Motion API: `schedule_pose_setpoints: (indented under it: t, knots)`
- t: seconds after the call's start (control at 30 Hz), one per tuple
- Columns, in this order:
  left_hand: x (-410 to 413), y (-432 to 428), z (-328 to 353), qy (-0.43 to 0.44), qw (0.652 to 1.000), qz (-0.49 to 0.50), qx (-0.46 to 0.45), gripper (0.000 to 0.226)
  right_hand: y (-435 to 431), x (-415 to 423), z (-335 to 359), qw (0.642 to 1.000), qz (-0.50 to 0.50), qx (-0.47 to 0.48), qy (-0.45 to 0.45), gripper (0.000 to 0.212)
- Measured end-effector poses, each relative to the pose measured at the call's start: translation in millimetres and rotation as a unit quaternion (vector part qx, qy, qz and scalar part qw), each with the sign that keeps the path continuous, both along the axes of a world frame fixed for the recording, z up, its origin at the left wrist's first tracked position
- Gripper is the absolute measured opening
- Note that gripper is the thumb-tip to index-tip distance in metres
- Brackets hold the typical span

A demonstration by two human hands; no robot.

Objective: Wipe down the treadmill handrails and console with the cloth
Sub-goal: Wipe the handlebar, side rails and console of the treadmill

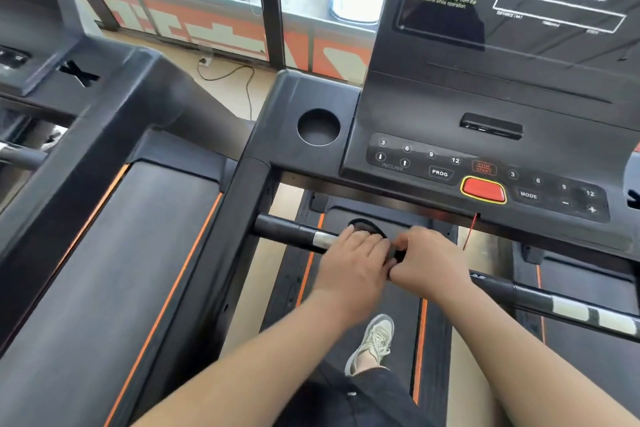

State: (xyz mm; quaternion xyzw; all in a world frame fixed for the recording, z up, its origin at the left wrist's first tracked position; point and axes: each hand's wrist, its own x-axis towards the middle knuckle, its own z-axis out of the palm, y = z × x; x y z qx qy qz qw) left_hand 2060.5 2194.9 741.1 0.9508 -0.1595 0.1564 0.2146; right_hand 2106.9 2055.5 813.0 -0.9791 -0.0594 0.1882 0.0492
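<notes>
The treadmill's black front handrail [287, 230] runs across below the console [485, 135], with a silver sensor band beside my left hand. Both hands sit close together on its middle. My left hand [353, 262] curls over the rail and over a dark cloth [363, 226] bunched on it, most of which is hidden under my fingers. My right hand [427, 262] is curled into a fist and pinches the same dark cloth [398, 253] where the hands meet. The rail continues to the right [571, 309] with pale sensor plates.
The console has a red stop button [483, 189], keypads and a round cup holder [318, 127]. A thin red safety cord [470, 232] hangs beside my right hand. My shoe [372, 343] stands on the belt. A second treadmill [104, 218] stands at the left, with windows beyond.
</notes>
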Motion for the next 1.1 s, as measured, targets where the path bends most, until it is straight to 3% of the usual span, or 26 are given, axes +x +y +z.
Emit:
schedule_pose_setpoints:
  t: [0.13,0.2,0.27,0.37,0.43,0.53,0.67,0.77,0.83,1.0,1.1]
  knots:
    - [12,85,-5,-0.011,0.997,0.030,0.074,0.008,-1,0,2,1.000,-0.005,0.004,0.016,0.032]
    - [11,105,-5,-0.005,0.990,0.099,0.098,0.015,-1,0,2,1.000,-0.007,0.006,0.017,0.033]
    - [5,76,-1,0.015,0.988,0.145,0.059,0.021,-1,0,3,1.000,-0.014,0.003,0.017,0.032]
    - [-6,15,-7,0.020,0.998,0.052,0.005,0.018,1,-2,2,1.000,-0.019,0.005,0.014,0.031]
    - [-6,21,-13,-0.011,0.999,-0.031,0.009,0.030,1,-3,2,1.000,-0.022,0.006,0.017,0.030]
    - [2,78,-8,-0.016,0.999,-0.008,0.048,0.022,2,-2,4,0.999,-0.028,0.006,0.031,0.036]
    - [7,90,36,0.095,0.979,0.091,0.153,0.024,4,2,6,0.997,-0.045,0.009,0.058,0.041]
    - [24,59,55,0.240,0.949,0.139,0.148,0.034,5,3,9,0.997,-0.040,0.001,0.063,0.035]
    - [31,54,50,0.272,0.940,0.144,0.145,0.040,5,3,8,0.998,-0.033,-0.005,0.055,0.032]
    - [-19,46,10,0.145,0.983,0.045,0.105,0.048,3,-2,7,0.999,-0.028,-0.001,0.041,0.032]
    - [-38,43,-6,0.096,0.991,0.040,0.082,0.053,2,-3,6,0.999,-0.027,0.002,0.035,0.035]
